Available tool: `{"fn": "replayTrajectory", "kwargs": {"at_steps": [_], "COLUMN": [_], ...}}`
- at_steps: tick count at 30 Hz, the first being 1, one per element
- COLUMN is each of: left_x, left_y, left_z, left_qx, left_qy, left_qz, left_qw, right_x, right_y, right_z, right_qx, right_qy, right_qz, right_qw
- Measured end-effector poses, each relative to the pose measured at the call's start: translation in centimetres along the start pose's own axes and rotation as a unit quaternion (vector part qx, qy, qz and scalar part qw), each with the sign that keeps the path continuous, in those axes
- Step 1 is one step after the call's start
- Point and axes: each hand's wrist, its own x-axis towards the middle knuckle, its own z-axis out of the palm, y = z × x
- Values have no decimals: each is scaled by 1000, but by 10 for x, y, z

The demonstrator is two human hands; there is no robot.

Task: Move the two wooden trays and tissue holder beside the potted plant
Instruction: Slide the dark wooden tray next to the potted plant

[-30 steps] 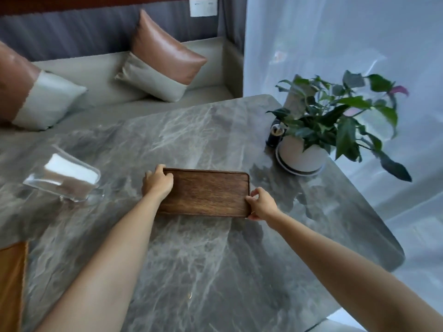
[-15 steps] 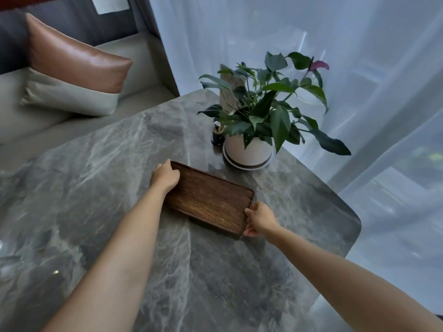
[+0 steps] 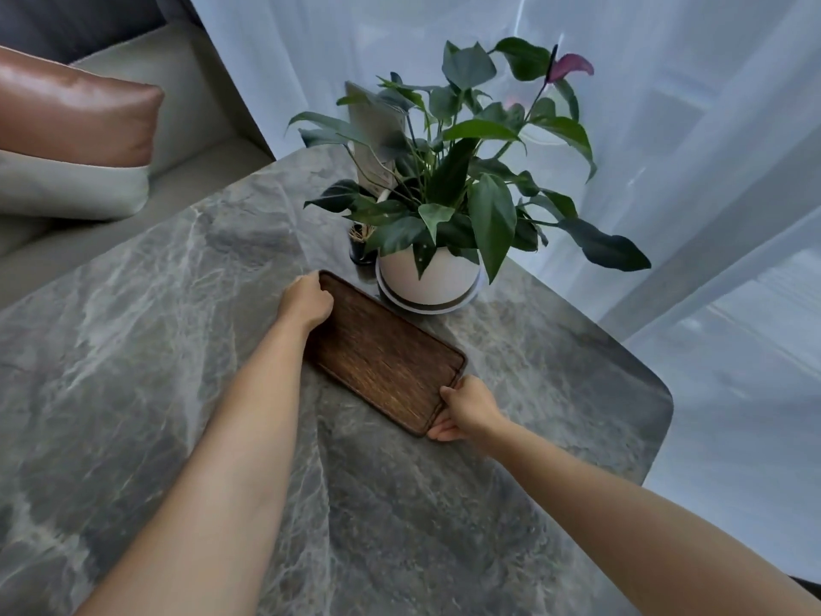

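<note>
Holding one tray (image 3: 385,355) by its short ends, left hand (image 3: 306,300) and right hand (image 3: 466,409) each have a closed grip on the rim; it sits mid-frame on the desk (image 3: 133,349), just beside the plant (image 3: 428,277). First tray looks nearly placed, not released. Second tray and tissue holder are out of frame, so likely still to move.

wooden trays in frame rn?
1. The wooden tray lies on the marble table beside the potted plant, held at both ends. A second tray may be out of view.
</note>
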Motion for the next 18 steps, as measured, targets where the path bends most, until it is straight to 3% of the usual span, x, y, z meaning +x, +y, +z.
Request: {"fn": "replayTrajectory", "kwargs": {"at_steps": [9, 18], "left_x": [11, 11], "left_y": [4, 5], "left_z": [10, 10], "left_qx": [9, -4], "left_qy": [-3, -61], "left_qz": [11, 32], "left_qw": [1000, 998], "right_x": [8, 1], "right_y": [-3, -11], "right_z": [-2, -7], "right_qx": [14, -23], "right_qy": [-2, 3], "right_qz": [17, 17], "right_qw": [1000, 1000]}}
